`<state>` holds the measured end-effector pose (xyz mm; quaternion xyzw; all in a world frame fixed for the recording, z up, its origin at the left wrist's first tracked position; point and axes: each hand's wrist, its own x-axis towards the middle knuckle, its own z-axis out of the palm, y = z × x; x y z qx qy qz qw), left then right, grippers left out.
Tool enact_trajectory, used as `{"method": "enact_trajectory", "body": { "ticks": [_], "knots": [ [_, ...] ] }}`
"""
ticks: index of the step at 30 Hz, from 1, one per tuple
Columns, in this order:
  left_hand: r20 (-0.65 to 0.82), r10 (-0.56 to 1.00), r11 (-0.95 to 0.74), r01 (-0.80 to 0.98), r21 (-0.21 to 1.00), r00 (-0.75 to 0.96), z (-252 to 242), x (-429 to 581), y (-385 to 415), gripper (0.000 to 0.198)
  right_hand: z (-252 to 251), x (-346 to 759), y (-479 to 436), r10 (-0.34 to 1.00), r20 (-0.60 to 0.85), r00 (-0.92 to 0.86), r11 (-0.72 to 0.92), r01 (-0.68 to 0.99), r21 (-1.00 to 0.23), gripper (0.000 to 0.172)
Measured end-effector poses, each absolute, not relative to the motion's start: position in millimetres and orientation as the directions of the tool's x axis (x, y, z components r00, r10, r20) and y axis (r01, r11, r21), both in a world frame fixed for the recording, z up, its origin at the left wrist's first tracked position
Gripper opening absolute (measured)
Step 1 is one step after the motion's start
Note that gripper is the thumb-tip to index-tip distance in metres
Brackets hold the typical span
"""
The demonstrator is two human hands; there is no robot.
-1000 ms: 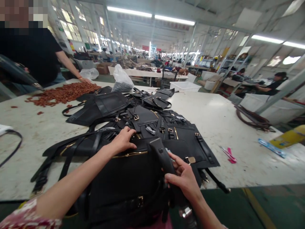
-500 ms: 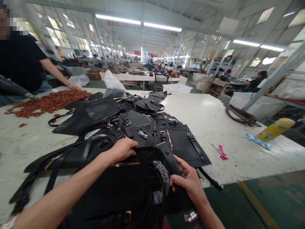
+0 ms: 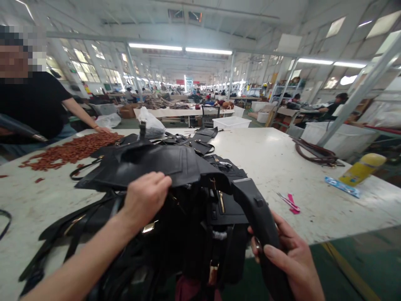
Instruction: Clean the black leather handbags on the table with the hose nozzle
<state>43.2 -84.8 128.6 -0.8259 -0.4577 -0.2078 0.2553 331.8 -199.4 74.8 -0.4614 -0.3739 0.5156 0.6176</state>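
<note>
My left hand (image 3: 147, 198) is closed on the lower edge of a black leather bag panel (image 3: 163, 161), which is lifted and tilted above the dark bag body. Gold zips and buckles show on the black bags beneath. My right hand (image 3: 290, 255) is wrapped round a thick, curved black piece (image 3: 255, 205) with a blunt, squared end and a small raised nub. Whether that piece is a tool or part of a bag, I cannot tell. Its squared end is beside the panel's right end. Its lower part runs out of view.
A co-worker (image 3: 37, 108) stands at the left, one hand by a heap of small brown pieces (image 3: 78, 148) on the white table (image 3: 269, 146). Pink-handled snippers (image 3: 290, 202), a yellow bottle (image 3: 363, 169) and coiled brown straps (image 3: 313, 152) lie at the right.
My left hand has raised a black panel, which now spans the middle of the pile. My right hand and the curved black piece have moved right and slightly down.
</note>
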Motion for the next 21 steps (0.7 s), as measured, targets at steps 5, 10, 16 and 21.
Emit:
{"method": "enact_trajectory", "body": {
  "ticks": [5,10,16,21],
  "knots": [
    [0.518,0.633,-0.591,0.791,-0.158,0.576,34.6,49.0,-96.7,0.025,63.1,329.4,-200.2,0.990,-0.097,0.105,-0.062,-0.295,-0.953,0.075],
    [0.629,0.590,-0.605,0.793,-0.072,0.507,28.6,57.2,-94.9,0.023,63.2,327.1,-204.8,0.988,-0.090,0.122,-0.062,-0.222,-0.973,0.073],
    [0.655,0.583,-0.651,0.759,0.022,0.481,24.1,84.0,-91.6,0.025,77.5,323.4,-208.3,0.987,-0.012,0.159,0.002,-0.088,-0.996,0.068],
    [0.570,0.623,-0.673,0.738,0.042,0.535,12.5,103.4,-103.9,0.023,73.1,306.9,-195.1,0.995,-0.046,0.091,-0.037,-0.100,-0.994,0.070]
  ]
}}
